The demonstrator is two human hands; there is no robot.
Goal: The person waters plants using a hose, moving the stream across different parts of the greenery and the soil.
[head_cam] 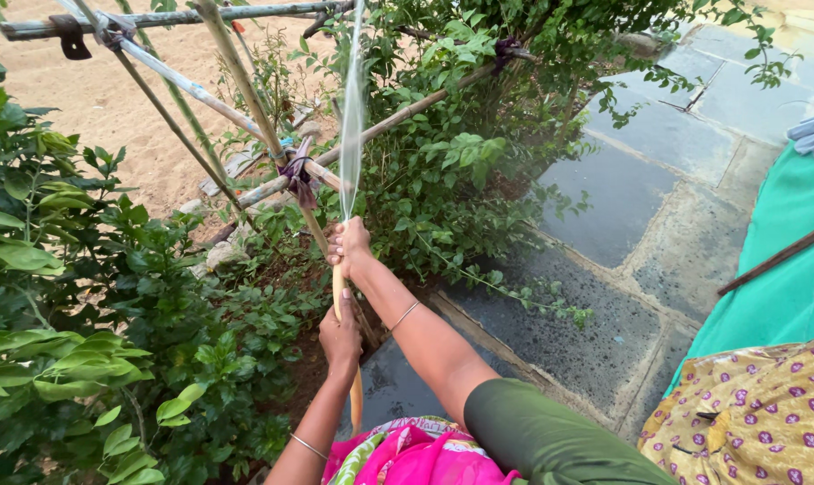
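Left hand (340, 334) and right hand (350, 247) each wrapped around hose (338, 292); nozzle hidden under fingers.

No packages, labels, signs or screens show anywhere in this view.
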